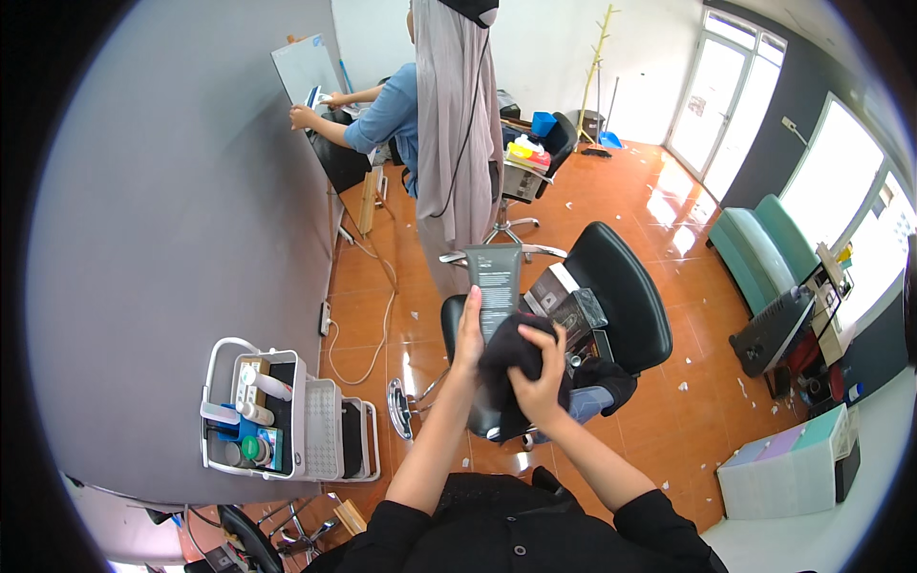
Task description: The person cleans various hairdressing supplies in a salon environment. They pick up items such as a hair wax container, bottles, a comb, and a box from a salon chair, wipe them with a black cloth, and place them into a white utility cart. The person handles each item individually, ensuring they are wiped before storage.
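Observation:
In my left hand is a dark grey squeeze tube, held upright with its flat end up and printed writing facing me. My right hand grips a bunched black cloth, which covers the tube's lower end. Below and beyond my hands is a black salon chair. Its seat bears several boxes, among them a white and dark one and a dark wrapped one. Another dark cloth hangs at the seat's near right edge.
A white rolling cart with bottles stands at left by the grey wall. Ahead, a person in a blue shirt wipes or holds something at a board. A power cord crosses the tiled floor, which has paper scraps. A green bench stands right.

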`<action>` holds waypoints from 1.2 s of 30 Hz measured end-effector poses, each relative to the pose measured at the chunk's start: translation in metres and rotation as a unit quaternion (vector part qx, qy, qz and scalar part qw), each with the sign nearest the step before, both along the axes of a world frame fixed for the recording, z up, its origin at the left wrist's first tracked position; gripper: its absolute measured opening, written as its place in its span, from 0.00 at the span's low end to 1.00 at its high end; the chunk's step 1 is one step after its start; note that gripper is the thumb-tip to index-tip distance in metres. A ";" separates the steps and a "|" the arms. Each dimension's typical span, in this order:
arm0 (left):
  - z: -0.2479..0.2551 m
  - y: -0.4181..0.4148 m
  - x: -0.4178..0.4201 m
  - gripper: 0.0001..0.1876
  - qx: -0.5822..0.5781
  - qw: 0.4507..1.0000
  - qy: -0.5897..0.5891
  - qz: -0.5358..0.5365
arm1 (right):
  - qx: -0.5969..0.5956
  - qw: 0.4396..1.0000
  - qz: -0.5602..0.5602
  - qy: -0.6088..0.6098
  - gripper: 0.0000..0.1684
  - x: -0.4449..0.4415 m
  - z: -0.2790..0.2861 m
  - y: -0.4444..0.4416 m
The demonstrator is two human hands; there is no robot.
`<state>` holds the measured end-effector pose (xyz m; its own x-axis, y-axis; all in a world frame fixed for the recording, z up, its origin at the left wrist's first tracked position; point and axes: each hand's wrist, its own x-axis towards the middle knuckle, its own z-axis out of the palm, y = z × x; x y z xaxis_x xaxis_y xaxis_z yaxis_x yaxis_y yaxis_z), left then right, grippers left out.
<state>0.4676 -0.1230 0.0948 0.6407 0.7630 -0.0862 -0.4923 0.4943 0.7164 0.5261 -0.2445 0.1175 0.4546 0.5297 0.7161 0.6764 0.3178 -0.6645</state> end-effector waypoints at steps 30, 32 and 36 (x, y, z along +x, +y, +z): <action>0.007 -0.034 -0.009 0.22 0.087 0.994 0.039 -0.056 | -0.045 0.991 -0.122 -0.029 0.25 0.014 0.035 0.010; 0.011 -0.025 -0.009 0.28 0.086 0.994 0.056 0.032 | -0.031 0.998 -0.049 -0.003 0.27 -0.001 0.020 -0.004; 0.034 -0.025 -0.019 0.22 0.111 0.993 0.001 0.048 | -0.009 1.000 0.005 0.001 0.29 -0.022 0.008 -0.017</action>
<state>0.4481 -0.1485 0.1285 0.5646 0.8204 0.0903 -0.5284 0.2752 0.8031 0.5044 -0.2617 0.1252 0.4507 0.5476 0.7050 0.6717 0.3121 -0.6719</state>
